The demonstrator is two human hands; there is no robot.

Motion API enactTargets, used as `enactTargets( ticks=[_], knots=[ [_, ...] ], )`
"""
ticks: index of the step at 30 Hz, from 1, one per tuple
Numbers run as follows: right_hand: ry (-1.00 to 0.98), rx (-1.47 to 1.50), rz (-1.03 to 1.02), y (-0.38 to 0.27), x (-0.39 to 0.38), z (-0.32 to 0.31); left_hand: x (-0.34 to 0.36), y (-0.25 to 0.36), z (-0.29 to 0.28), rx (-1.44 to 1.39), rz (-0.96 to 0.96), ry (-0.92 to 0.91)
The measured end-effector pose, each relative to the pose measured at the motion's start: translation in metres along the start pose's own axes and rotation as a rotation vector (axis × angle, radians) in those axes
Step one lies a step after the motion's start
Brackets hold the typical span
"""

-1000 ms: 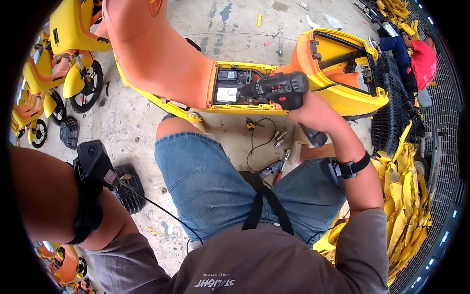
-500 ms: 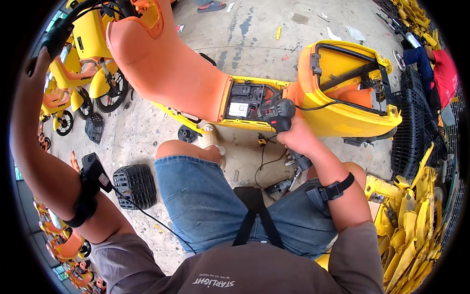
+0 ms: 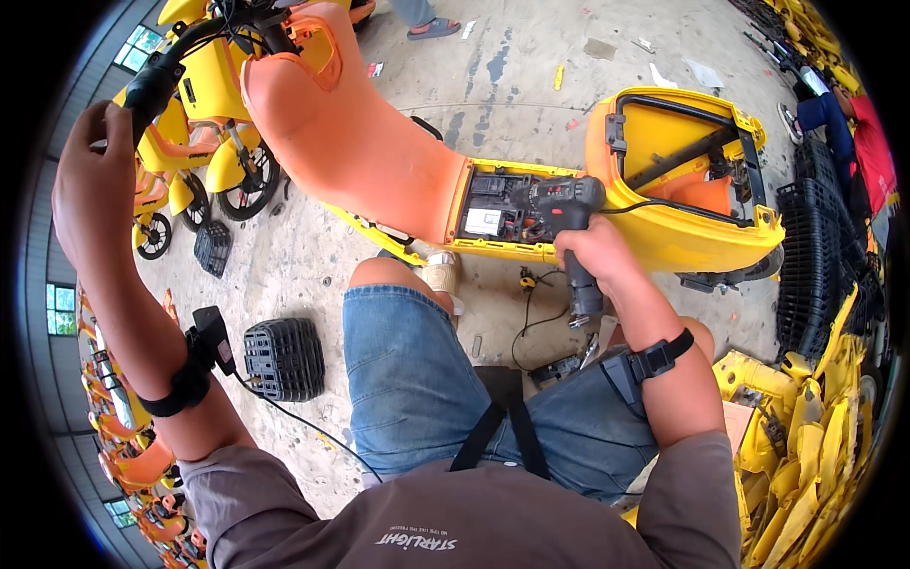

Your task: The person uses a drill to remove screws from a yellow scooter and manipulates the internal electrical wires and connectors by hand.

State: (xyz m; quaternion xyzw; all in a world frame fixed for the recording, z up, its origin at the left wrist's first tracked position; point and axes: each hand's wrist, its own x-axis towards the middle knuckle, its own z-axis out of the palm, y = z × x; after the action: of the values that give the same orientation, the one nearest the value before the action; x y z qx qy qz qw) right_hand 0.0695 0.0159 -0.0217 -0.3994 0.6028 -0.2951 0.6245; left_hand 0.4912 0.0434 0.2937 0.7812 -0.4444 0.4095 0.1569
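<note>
Stained concrete floor (image 3: 313, 232) stretches under an orange-and-yellow scooter (image 3: 379, 142), its floorboard compartment (image 3: 533, 169) uncovered. The right hand (image 3: 597, 251) grasps a black cordless drill (image 3: 572, 194) over the compartment's rear end; the left hand (image 3: 90, 180) curls at the handlebar grip (image 3: 152, 90), whether closed around it I cannot tell.

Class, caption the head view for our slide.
Right hand holds a power drill at a scooter's open compartment; left hand is by the handlebar grip.

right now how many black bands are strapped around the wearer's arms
2: one wide black band around the left arm and another around the right arm, each below a grey-brown sleeve; any under the sleeves would be hidden.
</note>
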Motion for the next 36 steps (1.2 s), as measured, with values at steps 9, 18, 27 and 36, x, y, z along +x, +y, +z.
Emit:
enactTargets(
  ticks=[9,18,27,36],
  knots=[
    [-0.048,0.12,0.035,-0.002,-0.001,-0.003,-0.113,0.074,-0.013,-0.93,0.143,0.189],
    [-0.031,0.204,0.018,-0.004,-0.024,-0.011,-0.247,0.191,0.107,-1.426,-0.24,-0.89],
    [-0.064,0.346,0.028,0.001,-0.051,-0.02,-0.289,0.221,0.149,-1.577,-0.418,-1.507],
    [-0.193,0.435,0.254,0.014,-0.052,-0.025,-0.293,0.225,0.146,-1.122,0.694,-0.798]
  ],
)
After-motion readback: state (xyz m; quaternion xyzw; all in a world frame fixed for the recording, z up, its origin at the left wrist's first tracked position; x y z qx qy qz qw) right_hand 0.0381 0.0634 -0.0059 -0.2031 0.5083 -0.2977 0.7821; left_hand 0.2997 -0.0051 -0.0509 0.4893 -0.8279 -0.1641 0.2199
